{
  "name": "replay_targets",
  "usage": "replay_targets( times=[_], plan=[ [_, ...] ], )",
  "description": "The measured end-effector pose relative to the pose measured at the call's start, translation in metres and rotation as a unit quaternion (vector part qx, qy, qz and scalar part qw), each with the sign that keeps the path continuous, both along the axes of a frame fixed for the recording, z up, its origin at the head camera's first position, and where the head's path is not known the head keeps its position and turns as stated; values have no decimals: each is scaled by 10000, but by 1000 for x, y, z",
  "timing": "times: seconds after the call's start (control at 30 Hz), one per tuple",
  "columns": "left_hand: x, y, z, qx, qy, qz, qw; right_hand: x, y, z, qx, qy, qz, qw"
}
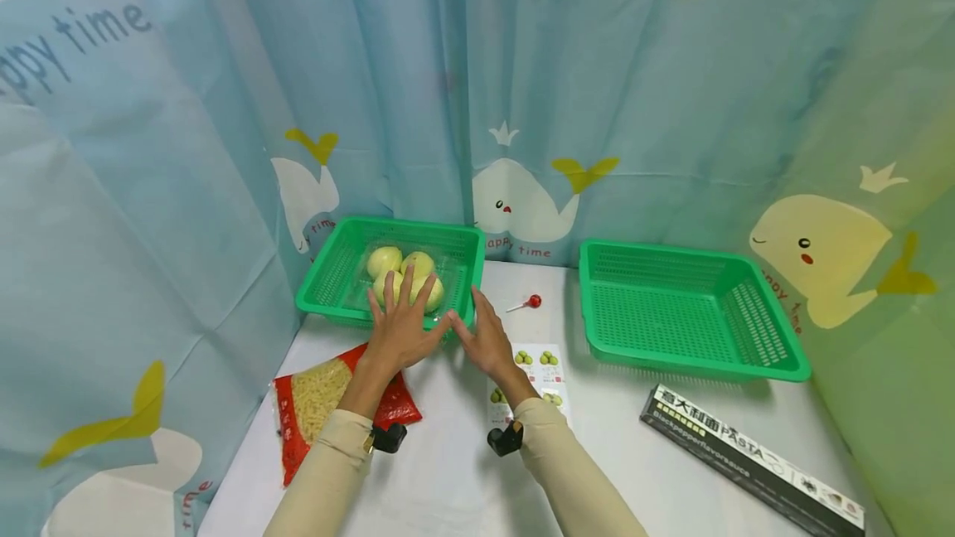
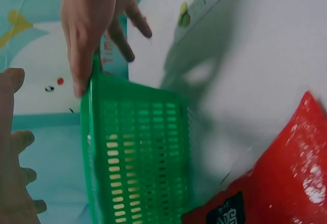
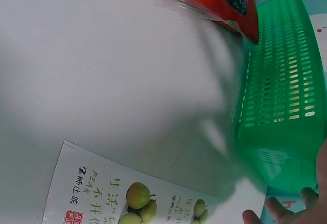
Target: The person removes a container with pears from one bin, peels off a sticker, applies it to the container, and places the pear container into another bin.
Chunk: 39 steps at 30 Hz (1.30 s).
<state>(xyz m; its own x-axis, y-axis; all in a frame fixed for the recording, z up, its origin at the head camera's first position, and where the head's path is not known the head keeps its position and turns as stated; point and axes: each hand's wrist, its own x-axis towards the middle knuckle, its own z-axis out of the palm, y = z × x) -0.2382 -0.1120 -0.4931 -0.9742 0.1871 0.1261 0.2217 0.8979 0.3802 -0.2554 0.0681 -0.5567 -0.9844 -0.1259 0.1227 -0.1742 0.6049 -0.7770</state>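
Observation:
Pale yellow pear-like fruits (image 1: 385, 260) sit in a clear plastic tray inside the left green basket (image 1: 319, 288). My left hand (image 1: 403, 334) is spread over the front of this basket, its fingers straight and partly covering the fruits. Whether it touches them, I cannot tell. My right hand (image 1: 485, 338) is at the basket's front right corner, fingers fairly straight along the outside. In the left wrist view, the right hand (image 2: 89, 27) has a digit on the rim at that corner. Both thumbs come close together near the front rim.
A red bag of macaroni (image 1: 317, 396) lies in front of the left basket. Near my right wrist is a pear-printed sheet (image 1: 548, 371). A red lollipop (image 1: 533, 301) lies between the baskets. Another green basket (image 1: 671, 313) and a pasta box (image 1: 746, 458) are at right.

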Motion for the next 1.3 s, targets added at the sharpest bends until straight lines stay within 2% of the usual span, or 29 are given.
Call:
replay_targets(
  times=[0.23, 0.5, 0.77, 1.03, 1.2, 1.3],
  plan=[
    [-21, -8, 3, 284, -298, -60, 9991, 0, 2, 3, 94, -34, -120, 9999],
    [-49, -17, 4, 323, -507, -23, 9982, 0, 4, 5, 76, -153, -167, 9997],
    [-69, -28, 5, 399, -1054, -34, 9936, 0, 6, 5, 5, -273, -276, 9992],
    [-94, -59, 0, 508, -1458, 125, 9879, 1, 2, 1, -9, -366, -309, 9989],
    [-101, -78, 4, 762, -1690, 165, 9825, 3, -2, 3, -24, -319, -322, 9990],
    [-104, -93, 0, 857, -1867, 322, 9781, 4, -5, 3, -3, -288, -264, 9992]
  ],
)
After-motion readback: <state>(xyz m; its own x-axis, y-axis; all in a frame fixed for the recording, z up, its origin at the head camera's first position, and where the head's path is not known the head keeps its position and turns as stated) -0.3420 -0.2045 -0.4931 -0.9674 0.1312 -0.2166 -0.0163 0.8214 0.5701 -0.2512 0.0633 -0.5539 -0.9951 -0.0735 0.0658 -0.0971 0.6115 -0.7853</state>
